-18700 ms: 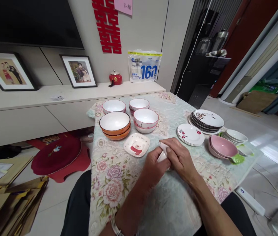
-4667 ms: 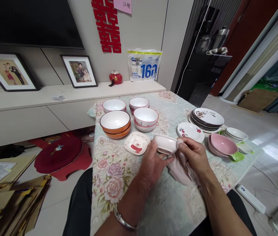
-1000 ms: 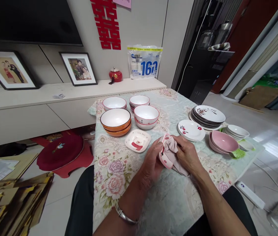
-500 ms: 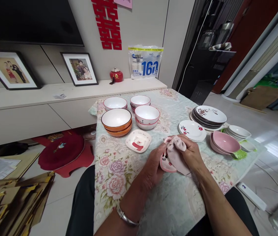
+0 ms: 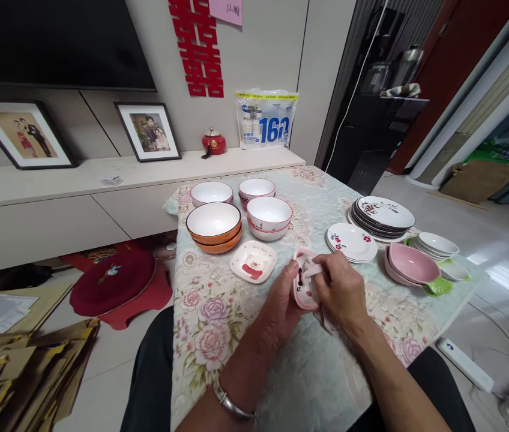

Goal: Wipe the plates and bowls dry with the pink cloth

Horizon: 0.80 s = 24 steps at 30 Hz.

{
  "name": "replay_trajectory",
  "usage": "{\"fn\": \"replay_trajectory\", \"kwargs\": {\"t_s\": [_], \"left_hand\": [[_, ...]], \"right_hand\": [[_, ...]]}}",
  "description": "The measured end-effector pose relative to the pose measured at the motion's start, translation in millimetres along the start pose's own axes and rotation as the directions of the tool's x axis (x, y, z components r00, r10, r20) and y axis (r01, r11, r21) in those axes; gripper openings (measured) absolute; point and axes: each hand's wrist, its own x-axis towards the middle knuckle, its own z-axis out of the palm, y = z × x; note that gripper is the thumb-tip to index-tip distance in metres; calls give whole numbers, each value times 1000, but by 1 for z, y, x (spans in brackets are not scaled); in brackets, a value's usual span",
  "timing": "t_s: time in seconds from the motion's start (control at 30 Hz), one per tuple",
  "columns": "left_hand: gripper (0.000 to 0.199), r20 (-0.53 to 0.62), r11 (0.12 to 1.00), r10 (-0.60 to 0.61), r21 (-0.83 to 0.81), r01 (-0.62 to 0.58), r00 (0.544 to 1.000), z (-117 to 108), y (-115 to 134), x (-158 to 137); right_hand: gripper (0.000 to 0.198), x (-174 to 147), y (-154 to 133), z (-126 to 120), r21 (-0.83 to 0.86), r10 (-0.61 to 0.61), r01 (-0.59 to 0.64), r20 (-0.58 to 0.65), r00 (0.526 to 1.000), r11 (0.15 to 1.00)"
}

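Basically, white pink-rimmed rounded ceramic-looking dish (image 5: 305,297) is btwn hands, approx 2 o'clock of L hand (image 5: 280,303), 9–10 of R hand (image 5: 342,294), long axis approx 12–6, L curled round its 9 o'clock side, R pinching pale-pink fabric cloth (image 5: 311,267) inside.

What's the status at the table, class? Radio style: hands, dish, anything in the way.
Left fingers gripping pink-rimmed dish. Right fingers holding pale cloth against its inside, covering part of it. Bear-print dish close by, to the left.
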Motion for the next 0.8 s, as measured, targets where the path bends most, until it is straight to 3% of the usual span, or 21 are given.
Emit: {"fn": "replay_trajectory", "kwargs": {"t_s": [0.1, 0.2, 0.33, 0.43, 0.5, 0.6, 0.67, 0.8], "left_hand": [[40, 50, 999, 32, 12, -33, 998, -2, -4, 0], [32, 68, 996, 92, -11, -92, 993, -2, -3, 2], [32, 88, 990, 142, -11, -142, 986, -1, -2, 3], [31, 92, 983, 181, 27, -184, 979, 0, -3, 2], [28, 75, 974, 215, 51, -219, 974, 0, -3, 1], [24, 14, 953, 288, 97, -288, 957, 0, -3, 0], [26, -18, 943, 313, 119, -309, 949, 0, -2, 0], [32, -100, 955, 285, 119, -273, 953, 0, 2, 3]], "right_hand": [[25, -1, -7, 2, -8, -122, 124, 125, 985, 992], [28, -1, -13, -1, 90, -104, 85, 246, 964, 992], [24, -1, -17, -5, 370, -8, -138, 369, 929, 919], [20, 2, -19, -9, 561, 88, -398, 498, 863, 725], [19, 5, -18, -16, 593, 51, -479, 594, 803, 647], [18, 9, -13, -27, 551, -103, -378, 653, 750, 744], [22, 9, -6, -31, 482, -148, -248, 644, 750, 840], [22, 6, 14, -27, 246, -18, -134, 531, 847, 960]]}}
